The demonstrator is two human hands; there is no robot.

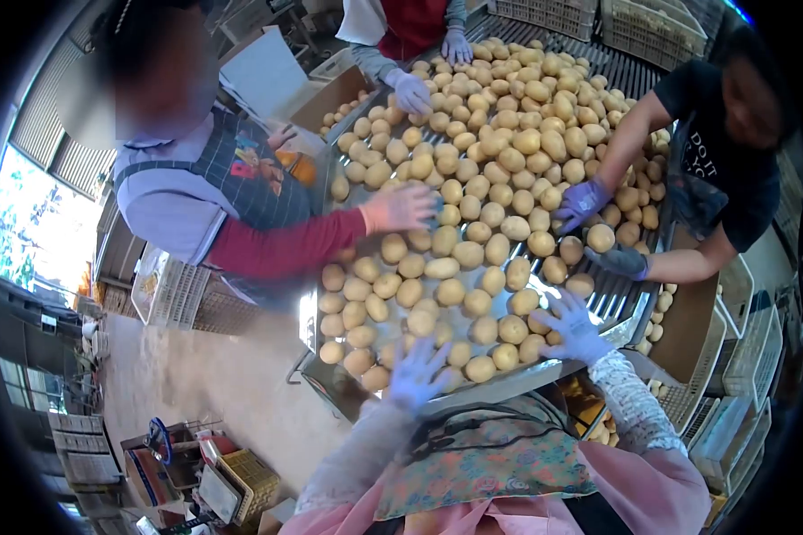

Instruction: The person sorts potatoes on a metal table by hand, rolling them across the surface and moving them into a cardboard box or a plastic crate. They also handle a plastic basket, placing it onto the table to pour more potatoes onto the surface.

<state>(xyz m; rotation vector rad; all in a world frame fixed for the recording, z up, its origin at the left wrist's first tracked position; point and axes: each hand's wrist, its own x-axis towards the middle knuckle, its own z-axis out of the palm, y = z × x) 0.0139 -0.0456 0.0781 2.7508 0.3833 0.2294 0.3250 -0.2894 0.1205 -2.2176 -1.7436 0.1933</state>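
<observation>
Many round yellow-brown potatoes (477,303) cover a metal sorting table (611,299) with a slatted part at the right. Both my hands wear pale purple gloves. My left hand (418,373) rests at the near edge, fingers spread, touching potatoes around it. Farther right, my right hand (573,328) lies with its fingers apart beside potatoes near the slats. Neither hand is closed around a potato.
A person in a checked apron (268,174) reaches across from the left. Another person (732,152) handles potatoes at the right, and a third person (410,27) stands at the far side. Plastic crates (749,348) are stacked at the right; more crates (656,31) stand behind the table.
</observation>
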